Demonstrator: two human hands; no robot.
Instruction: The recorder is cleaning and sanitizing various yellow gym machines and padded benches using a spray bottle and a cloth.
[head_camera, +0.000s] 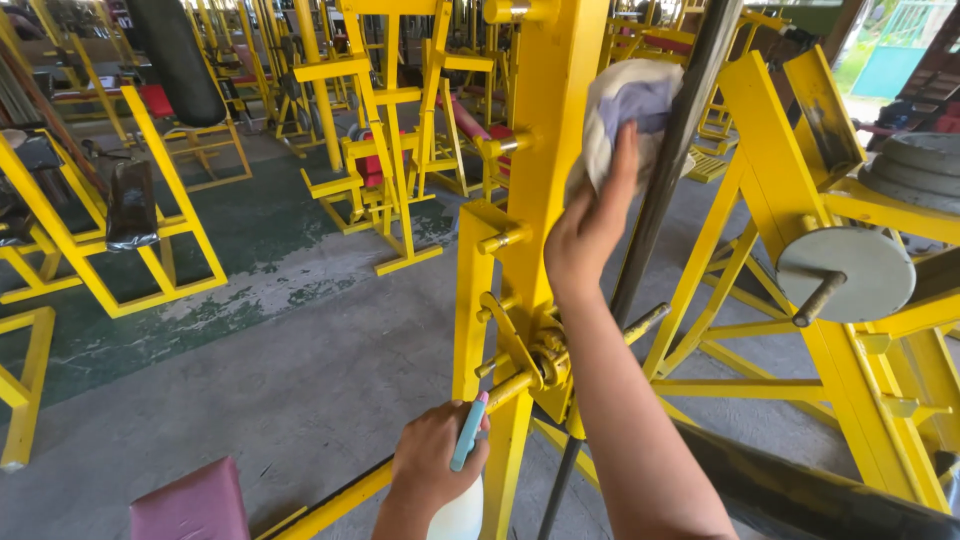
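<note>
Head view: near the bottom edge, the left hand (432, 462) grips a white spray bottle (458, 512), probably light and rigid, by its neck. Farther up, the right hand (590, 228) presses a soft, bunched cloth (630, 105) against the yellow upright post (548, 150).

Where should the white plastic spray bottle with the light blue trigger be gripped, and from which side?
Grip the white plastic spray bottle at its narrow neck just below the light blue trigger, coming from the left, as the left hand does now. It stands upright, so fingers wrap the neck while the wider body hangs beneath.
</note>
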